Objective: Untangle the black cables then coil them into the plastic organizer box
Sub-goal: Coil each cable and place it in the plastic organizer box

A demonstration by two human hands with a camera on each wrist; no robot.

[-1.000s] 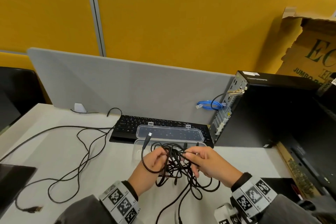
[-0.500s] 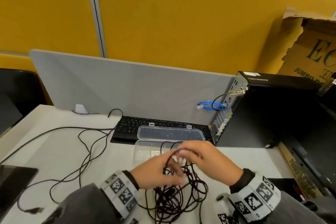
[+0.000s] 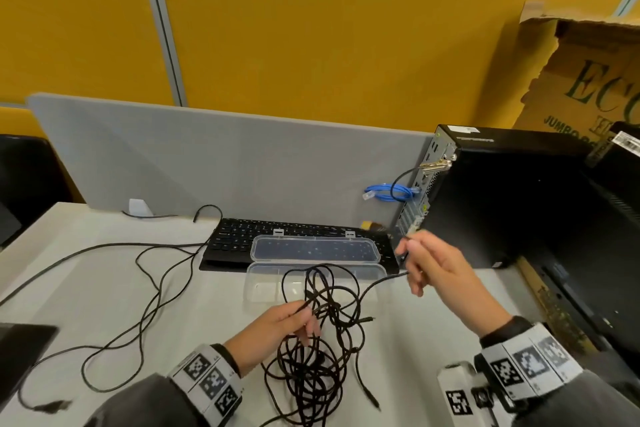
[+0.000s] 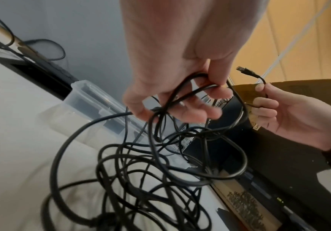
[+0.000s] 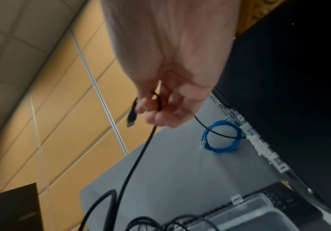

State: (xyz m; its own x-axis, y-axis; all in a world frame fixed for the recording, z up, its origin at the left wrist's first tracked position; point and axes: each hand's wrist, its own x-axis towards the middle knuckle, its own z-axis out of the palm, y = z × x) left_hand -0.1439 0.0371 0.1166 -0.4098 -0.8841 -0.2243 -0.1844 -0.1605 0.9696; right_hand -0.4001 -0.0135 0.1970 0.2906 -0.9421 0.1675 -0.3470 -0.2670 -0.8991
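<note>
A tangle of black cables (image 3: 311, 350) lies on the white desk in front of me and shows again in the left wrist view (image 4: 160, 164). My left hand (image 3: 287, 322) grips several loops at the top of the tangle (image 4: 180, 100). My right hand (image 3: 426, 263) is raised to the right and pinches one cable end near its plug (image 5: 131, 115); that strand (image 3: 377, 282) runs back to the tangle. The clear plastic organizer box (image 3: 277, 284) stands open just beyond the tangle, its lid (image 3: 313, 249) resting on the keyboard.
A black keyboard (image 3: 228, 239) lies behind the box against a grey divider (image 3: 207, 163). A black computer tower (image 3: 502, 198) stands at the right with a blue cable coil (image 3: 391, 192) by it. Other thin black cables (image 3: 138, 288) trail across the desk's left side.
My hands have come apart: the right hand drew one cable end up and to the right, while the left hand stayed low with the tangle, which now rests on the desk.
</note>
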